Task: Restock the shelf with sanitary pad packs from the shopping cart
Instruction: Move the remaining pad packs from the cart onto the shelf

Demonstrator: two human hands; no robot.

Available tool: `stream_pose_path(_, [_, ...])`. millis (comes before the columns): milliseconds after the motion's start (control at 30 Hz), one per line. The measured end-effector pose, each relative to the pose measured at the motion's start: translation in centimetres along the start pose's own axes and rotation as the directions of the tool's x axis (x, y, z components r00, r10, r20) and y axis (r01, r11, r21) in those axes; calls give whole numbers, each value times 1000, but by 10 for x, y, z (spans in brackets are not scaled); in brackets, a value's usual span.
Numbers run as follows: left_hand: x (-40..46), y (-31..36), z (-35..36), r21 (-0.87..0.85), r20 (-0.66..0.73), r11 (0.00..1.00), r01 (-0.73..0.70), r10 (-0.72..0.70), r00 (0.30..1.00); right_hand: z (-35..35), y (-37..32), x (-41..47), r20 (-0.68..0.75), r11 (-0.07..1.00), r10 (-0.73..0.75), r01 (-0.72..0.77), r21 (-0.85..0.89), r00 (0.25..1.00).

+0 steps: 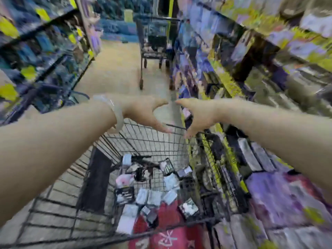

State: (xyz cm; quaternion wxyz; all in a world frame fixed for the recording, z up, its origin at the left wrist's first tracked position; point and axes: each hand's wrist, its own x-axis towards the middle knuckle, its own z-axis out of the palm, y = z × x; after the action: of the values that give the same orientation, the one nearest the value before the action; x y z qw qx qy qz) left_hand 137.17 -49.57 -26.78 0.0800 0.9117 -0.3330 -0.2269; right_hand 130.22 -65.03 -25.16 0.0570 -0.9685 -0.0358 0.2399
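While no label reads through the blur, small pale and dark sanitary pad packs (152,193) strewn in black wire shopping cart (143,139), left hand (145,112) and right hand (197,114) spread empty above, beside purple-stocked shelf (233,87).

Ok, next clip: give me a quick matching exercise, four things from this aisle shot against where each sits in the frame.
Things:
1. left hand
2. bracelet
3. second cart
4. packs

Places:
A. far down the aisle, next to the right-hand shelves
B. lying on the floor of the near cart
C. on the left wrist
D. open above the near cart's far rim, empty

Pairs: 1-D, 2-C, 3-A, 4-B
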Motion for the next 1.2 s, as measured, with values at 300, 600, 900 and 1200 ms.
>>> stream_pose_path(300, [45,-119,135,-80,232,976,201,-178,956,119,-11,150,217,993,-21,-6,122,976])
stream_pose_path(600, [106,-187,243,-172,366,921,350,-271,890,237,-8,259,334,975,-76,0,222,939])
stream_pose_path(900, [121,-234,333,-476,407,657,585,-425,808,366,-48,358,298,932,-354,308,191,887])
stream_pose_path(1200, [117,-252,382,-535,446,477,698,-542,712,422,-64,403,249,890,-454,420,179,855])
